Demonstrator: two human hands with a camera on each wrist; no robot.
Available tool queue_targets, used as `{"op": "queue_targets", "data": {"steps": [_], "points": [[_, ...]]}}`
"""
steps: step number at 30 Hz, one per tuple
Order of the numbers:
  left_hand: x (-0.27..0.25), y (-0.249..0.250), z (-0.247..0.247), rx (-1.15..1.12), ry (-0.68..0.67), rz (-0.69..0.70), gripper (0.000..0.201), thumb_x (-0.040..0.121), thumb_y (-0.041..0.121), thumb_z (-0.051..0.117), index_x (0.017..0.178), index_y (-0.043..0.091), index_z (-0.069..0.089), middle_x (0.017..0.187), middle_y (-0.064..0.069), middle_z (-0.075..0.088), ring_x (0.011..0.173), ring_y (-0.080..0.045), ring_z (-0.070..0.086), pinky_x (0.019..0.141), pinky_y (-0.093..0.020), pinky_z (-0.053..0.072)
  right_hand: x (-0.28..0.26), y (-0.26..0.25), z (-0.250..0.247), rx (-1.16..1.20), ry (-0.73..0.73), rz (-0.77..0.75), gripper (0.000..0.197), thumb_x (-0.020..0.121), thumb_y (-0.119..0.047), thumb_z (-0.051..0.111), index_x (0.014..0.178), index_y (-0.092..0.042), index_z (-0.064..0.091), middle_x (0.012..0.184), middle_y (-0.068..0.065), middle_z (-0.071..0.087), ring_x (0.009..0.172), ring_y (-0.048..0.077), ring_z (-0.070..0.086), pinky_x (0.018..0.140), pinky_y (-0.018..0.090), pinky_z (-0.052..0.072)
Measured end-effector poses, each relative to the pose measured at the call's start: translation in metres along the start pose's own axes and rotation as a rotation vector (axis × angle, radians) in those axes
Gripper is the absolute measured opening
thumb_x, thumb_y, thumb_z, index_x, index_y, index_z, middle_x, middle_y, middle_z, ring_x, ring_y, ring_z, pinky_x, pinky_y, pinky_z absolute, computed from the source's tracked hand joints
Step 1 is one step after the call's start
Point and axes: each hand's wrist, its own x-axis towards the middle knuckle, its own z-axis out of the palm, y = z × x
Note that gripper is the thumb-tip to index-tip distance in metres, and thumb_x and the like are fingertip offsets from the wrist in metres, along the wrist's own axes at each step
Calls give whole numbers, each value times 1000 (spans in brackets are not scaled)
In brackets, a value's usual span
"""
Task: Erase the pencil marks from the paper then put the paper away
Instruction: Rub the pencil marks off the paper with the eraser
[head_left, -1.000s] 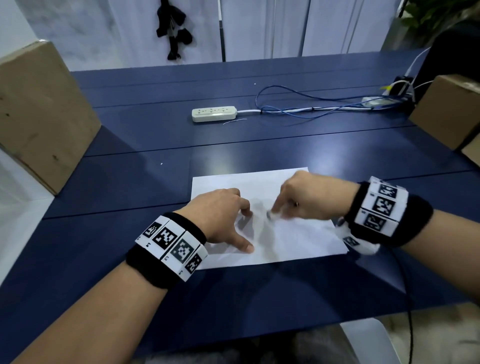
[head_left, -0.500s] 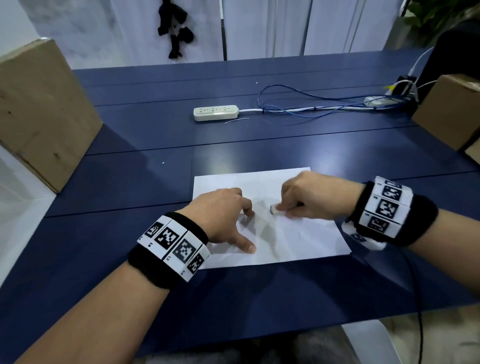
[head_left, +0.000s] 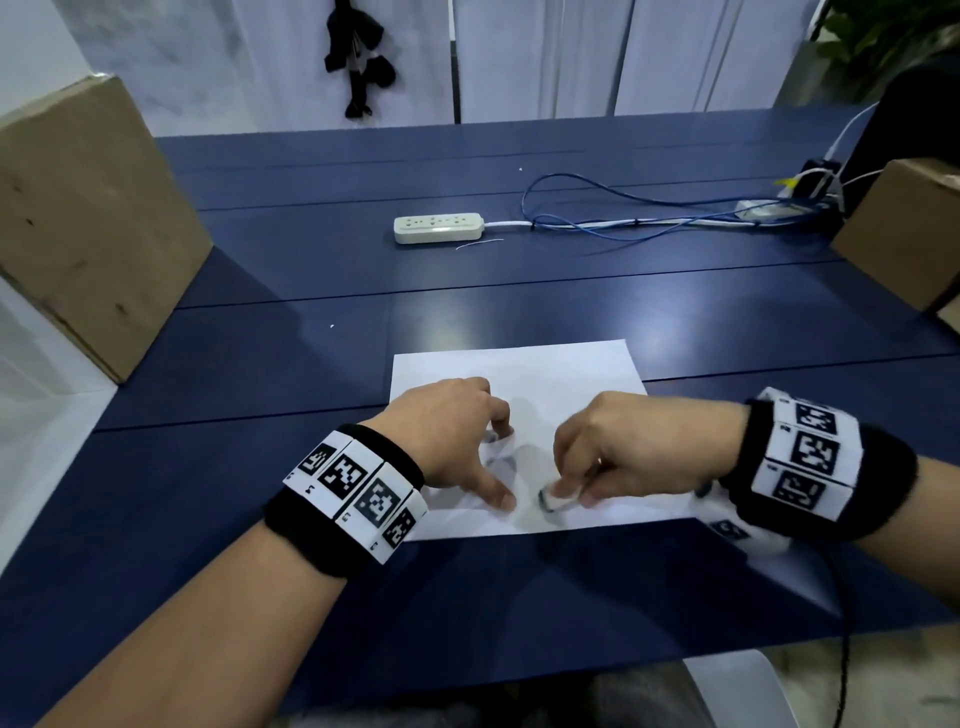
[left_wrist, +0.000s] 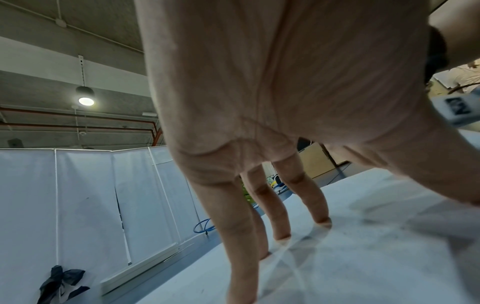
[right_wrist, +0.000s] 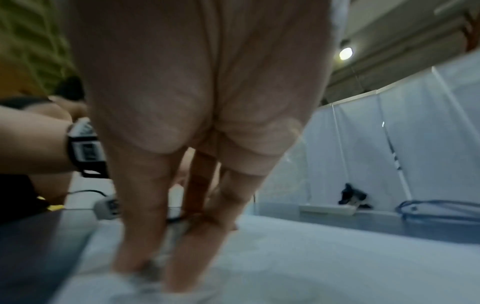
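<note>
A white sheet of paper (head_left: 545, 384) lies flat on the dark blue table (head_left: 322, 364) in front of me. My left hand (head_left: 457, 436) stands on the sheet with its fingers (left_wrist: 322, 218) spread and straight, the tips pressing the paper (left_wrist: 376, 257) down. Just to its right, my right hand (head_left: 613, 452) pinches a small white eraser (head_left: 553, 500) and holds it against the paper near the sheet's front edge. The right wrist view is blurred; it shows the fingers (right_wrist: 137, 236) closed round the pale eraser (right_wrist: 145, 281) on the paper (right_wrist: 337, 267). Faint grey marks lie between the two hands.
A white power strip (head_left: 439, 228) with blue and white cables (head_left: 623, 223) lies at the back of the table. A large cardboard box (head_left: 88, 218) stands at the left and another (head_left: 904, 239) at the right edge. White partition panels (left_wrist: 85, 205) stand behind the table.
My right hand with the eraser has moved toward me, down the sheet to near its front edge. The left hand has stayed pressed on the paper.
</note>
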Motion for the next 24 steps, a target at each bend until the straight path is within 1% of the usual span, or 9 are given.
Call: {"op": "queue_targets", "data": {"steps": [2, 5, 7, 12, 14, 18, 19, 22, 24], "points": [[0, 0, 0, 0, -1, 0, 76, 58, 73, 80, 121, 37, 60, 113, 12, 51, 102, -13, 56, 78, -33, 49, 3, 1, 1, -24, 44, 23, 23, 87, -21, 70, 109, -24, 76, 101, -3, 71, 87, 8, 57, 72, 3, 33], [0, 0, -1, 6, -3, 7, 76, 59, 73, 79, 123, 37, 59, 115, 12, 51, 103, -14, 55, 80, -35, 50, 14, 23, -7, -156, 244, 194, 20, 92, -29, 63, 107, -26, 76, 92, -2, 70, 89, 19, 64, 74, 22, 45], [-1, 0, -1, 9, -6, 6, 76, 60, 74, 78, 124, 37, 59, 116, 12, 51, 103, -14, 55, 80, -35, 51, 12, 31, -8, -171, 252, 207, 18, 92, -31, 64, 104, -24, 77, 90, 0, 70, 86, 23, 64, 74, 28, 47], [2, -1, -1, 0, -6, -2, 76, 56, 74, 80, 119, 37, 60, 112, 12, 51, 102, -15, 56, 82, -37, 52, -1, 8, -1, 31, -7, 20, 19, 83, -20, 75, 102, -23, 78, 100, -8, 71, 77, 3, 54, 74, 8, 39], [2, 0, -2, 3, -15, -4, 75, 56, 73, 81, 118, 36, 60, 111, 11, 51, 102, -16, 56, 84, -39, 53, 6, 17, -3, 36, 34, 67, 21, 82, -17, 77, 101, -25, 79, 95, -10, 73, 73, -2, 53, 73, 8, 39], [3, 0, -1, 4, -11, -4, 74, 56, 74, 80, 117, 37, 61, 111, 12, 50, 101, -15, 56, 83, -39, 53, 19, 45, -8, -34, 265, 243, 23, 81, -21, 76, 100, -34, 78, 86, -10, 75, 76, 6, 64, 76, 26, 54], [3, 0, -2, 4, -14, -6, 75, 56, 74, 80, 118, 37, 60, 110, 12, 50, 101, -15, 56, 83, -39, 53, 18, 44, -7, -68, 271, 220, 20, 82, -21, 76, 99, -32, 78, 88, -9, 74, 79, 10, 65, 78, 25, 53], [4, -1, -1, 2, -19, -12, 77, 56, 73, 81, 120, 36, 60, 111, 12, 50, 102, -15, 56, 84, -39, 53, 5, 17, -2, -27, 98, 45, 16, 83, -18, 75, 98, -22, 79, 97, -5, 73, 85, 11, 63, 76, 6, 38], [4, -1, -1, 2, -16, -11, 77, 55, 72, 82, 119, 36, 60, 111, 12, 50, 102, -15, 56, 84, -39, 53, 0, 7, 0, 33, -27, 50, 20, 84, -22, 74, 104, -25, 77, 101, -6, 73, 87, 9, 62, 80, 11, 44]]}}
